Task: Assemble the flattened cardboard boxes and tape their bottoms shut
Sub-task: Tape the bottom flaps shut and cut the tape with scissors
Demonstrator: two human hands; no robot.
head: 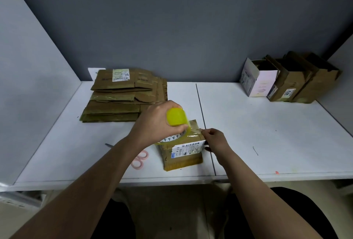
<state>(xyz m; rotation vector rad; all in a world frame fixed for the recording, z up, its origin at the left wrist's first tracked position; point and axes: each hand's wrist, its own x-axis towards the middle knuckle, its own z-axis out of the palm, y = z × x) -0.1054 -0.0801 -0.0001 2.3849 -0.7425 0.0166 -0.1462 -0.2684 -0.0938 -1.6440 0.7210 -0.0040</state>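
A small brown cardboard box [182, 159] with a white shipping label stands near the table's front edge, its bottom facing up. My left hand [158, 122] grips a yellowish roll of clear tape [176, 117] just above the box's left side. A strip of tape runs from the roll across the box top. My right hand [214, 139] pinches the tape's end at the box's upper right corner. A stack of flattened brown boxes [122, 97] lies at the back left.
Pink-handled scissors [140, 159] lie on the white table [267, 133] just left of the box, partly under my left forearm. Three assembled boxes [286, 80], one white and two brown, stand at the back right against the grey wall.
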